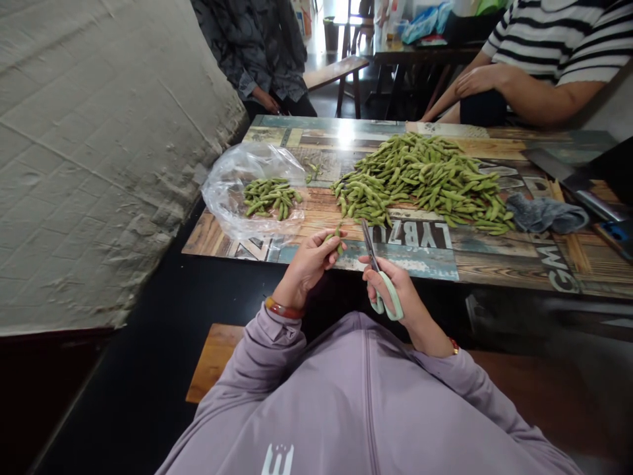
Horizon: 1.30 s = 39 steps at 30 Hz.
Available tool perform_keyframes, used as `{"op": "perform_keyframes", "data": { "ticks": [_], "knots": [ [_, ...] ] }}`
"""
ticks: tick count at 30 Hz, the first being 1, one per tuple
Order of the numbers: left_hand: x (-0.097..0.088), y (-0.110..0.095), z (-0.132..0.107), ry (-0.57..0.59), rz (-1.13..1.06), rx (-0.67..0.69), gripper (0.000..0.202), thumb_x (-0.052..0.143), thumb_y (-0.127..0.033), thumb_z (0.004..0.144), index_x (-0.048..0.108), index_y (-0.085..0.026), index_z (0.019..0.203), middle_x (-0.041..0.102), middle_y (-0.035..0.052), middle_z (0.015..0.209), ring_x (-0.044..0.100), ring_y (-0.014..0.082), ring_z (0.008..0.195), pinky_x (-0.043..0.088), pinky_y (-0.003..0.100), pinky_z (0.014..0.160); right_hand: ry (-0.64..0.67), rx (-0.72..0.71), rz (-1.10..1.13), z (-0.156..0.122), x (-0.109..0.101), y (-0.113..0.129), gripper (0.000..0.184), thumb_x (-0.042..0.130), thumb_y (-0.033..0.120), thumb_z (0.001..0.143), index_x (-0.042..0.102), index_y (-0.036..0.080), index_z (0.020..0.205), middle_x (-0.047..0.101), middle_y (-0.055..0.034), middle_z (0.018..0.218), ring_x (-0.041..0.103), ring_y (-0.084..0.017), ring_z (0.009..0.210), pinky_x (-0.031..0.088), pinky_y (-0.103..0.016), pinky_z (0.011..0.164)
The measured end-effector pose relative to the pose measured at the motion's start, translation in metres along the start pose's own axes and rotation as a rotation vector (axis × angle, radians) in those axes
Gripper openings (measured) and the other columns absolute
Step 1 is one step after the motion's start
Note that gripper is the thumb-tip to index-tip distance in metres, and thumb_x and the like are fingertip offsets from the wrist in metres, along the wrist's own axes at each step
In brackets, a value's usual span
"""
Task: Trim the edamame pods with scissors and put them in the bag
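Note:
Between the fingertips of my left hand [312,262] is a green edamame pod [338,239], held over the table's near edge. My right hand [393,290] grips a pair of scissors [388,295] with pale green handles, the blades pointing up and away from me. Whether the blades are parted is hard to make out. Beyond my hands a large heap of edamame pods [430,175] covers the middle of the table. To the left, a smaller pile of pods [271,196] lies on a clear plastic bag [225,198].
A grey cloth [546,212] and a broad-bladed knife [558,165] lie on the patterned table [499,257] at the right. A rough wall [99,145] closes off the left. Two people sit across, one in a striped shirt [554,43], one in dark clothes [262,46].

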<state>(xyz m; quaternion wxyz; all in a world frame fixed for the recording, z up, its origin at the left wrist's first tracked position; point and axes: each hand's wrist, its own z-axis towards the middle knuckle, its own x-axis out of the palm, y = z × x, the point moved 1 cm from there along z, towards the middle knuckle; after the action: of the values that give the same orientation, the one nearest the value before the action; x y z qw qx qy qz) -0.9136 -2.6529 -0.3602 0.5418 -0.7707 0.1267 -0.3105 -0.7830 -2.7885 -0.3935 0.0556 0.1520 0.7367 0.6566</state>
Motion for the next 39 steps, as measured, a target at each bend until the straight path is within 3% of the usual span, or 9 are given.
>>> {"op": "perform_keyframes", "data": {
  "ticks": [6,13,20,25,32,39],
  "knots": [
    [-0.002,0.001,-0.004,0.036,-0.068,0.003,0.039,0.084,-0.038,0.068,0.072,-0.011,0.092,0.066,0.0046,0.082,0.053,0.005,0.053,0.039,0.018,0.045,0.028,0.008,-0.051,-0.002,0.004,0.004,0.047,0.066,0.054,0.084,0.059,0.02,0.115,0.055,0.0042,0.078,0.05,-0.006,0.046,0.045,-0.02,0.041],
    [-0.003,0.004,-0.013,-0.033,-0.024,0.018,0.032,0.088,-0.032,0.061,0.069,-0.011,0.076,0.053,-0.0036,0.06,0.032,0.0005,0.045,0.018,0.016,0.04,0.084,0.002,-0.122,-0.004,0.007,0.006,0.047,0.063,0.053,0.087,0.058,0.019,0.119,0.054,0.0034,0.078,0.05,-0.007,0.048,0.046,-0.022,0.045],
    [-0.004,0.006,-0.017,0.003,-0.001,0.028,0.038,0.088,-0.033,0.062,0.056,-0.014,0.071,0.051,-0.0053,0.062,0.032,0.0006,0.045,0.02,0.016,0.041,0.108,-0.114,-0.272,-0.004,0.003,0.006,0.046,0.064,0.048,0.087,0.059,0.019,0.122,0.056,-0.0016,0.088,0.055,-0.011,0.062,0.049,-0.025,0.056],
    [-0.004,0.005,-0.019,0.026,0.063,0.022,0.037,0.088,-0.036,0.063,0.063,-0.013,0.077,0.057,-0.0025,0.062,0.041,0.0033,0.047,0.024,0.018,0.043,0.163,-0.113,-0.314,-0.006,0.003,0.009,0.041,0.064,0.045,0.085,0.059,0.019,0.116,0.056,-0.0025,0.09,0.05,-0.011,0.063,0.044,-0.024,0.055],
    [-0.002,0.001,-0.023,0.032,0.063,0.008,0.039,0.079,-0.045,0.073,0.073,-0.011,0.093,0.06,-0.0006,0.067,0.035,0.0012,0.045,0.021,0.018,0.042,0.17,-0.104,-0.354,-0.004,0.004,0.008,0.041,0.065,0.04,0.084,0.06,0.019,0.12,0.057,-0.0023,0.091,0.048,-0.01,0.061,0.04,-0.024,0.053],
    [-0.006,0.005,-0.02,0.076,0.104,0.019,0.04,0.081,-0.045,0.071,0.07,-0.011,0.088,0.063,0.0012,0.064,0.039,0.0026,0.044,0.024,0.017,0.041,0.177,-0.137,-0.389,-0.002,0.002,0.01,0.037,0.064,0.043,0.086,0.062,0.017,0.112,0.057,-0.0016,0.086,0.046,-0.011,0.061,0.039,-0.025,0.055]
  ]
}}
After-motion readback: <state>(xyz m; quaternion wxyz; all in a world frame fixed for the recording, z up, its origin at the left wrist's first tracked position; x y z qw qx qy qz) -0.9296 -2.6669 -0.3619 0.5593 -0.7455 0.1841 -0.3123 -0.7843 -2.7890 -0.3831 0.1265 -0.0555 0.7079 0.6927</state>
